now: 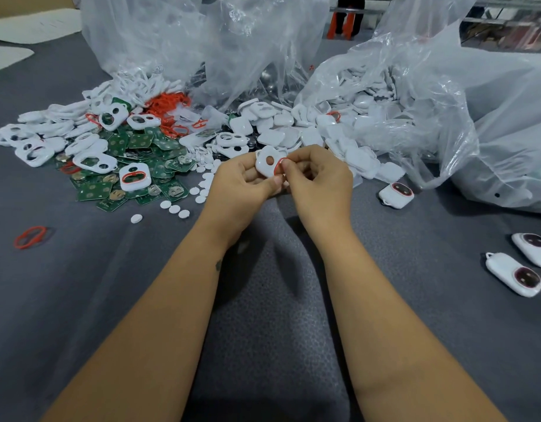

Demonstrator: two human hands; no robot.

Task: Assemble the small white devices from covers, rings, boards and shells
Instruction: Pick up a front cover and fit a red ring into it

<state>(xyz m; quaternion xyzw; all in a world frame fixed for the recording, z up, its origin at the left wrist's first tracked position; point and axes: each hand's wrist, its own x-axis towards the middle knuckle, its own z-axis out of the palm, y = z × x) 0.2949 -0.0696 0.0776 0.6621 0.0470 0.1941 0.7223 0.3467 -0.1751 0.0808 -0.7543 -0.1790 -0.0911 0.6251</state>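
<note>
My left hand (244, 178) grips the white plastic cover w/ two holes (267, 162), face toward me, above the grey desk (263, 300). My right hand (319, 175) pinches the thin red rubber ring (279, 166) b/w thumb & forefinger, at the cover's right opening, long axis near upright. The ring touches the rim; I judge it only partly seated, so next is pressing it leftward into the groove. The right fingers (289, 166) are nearer.

Count: 1 cover and 1 ring in hand; 3 finished white devices w/ dark lenses (397, 194) at right; 1 loose red ring (30, 237) far left. Green circuit boards (141, 141), white shells (339, 129), white round discs (174, 208): heaps, too many to count.
</note>
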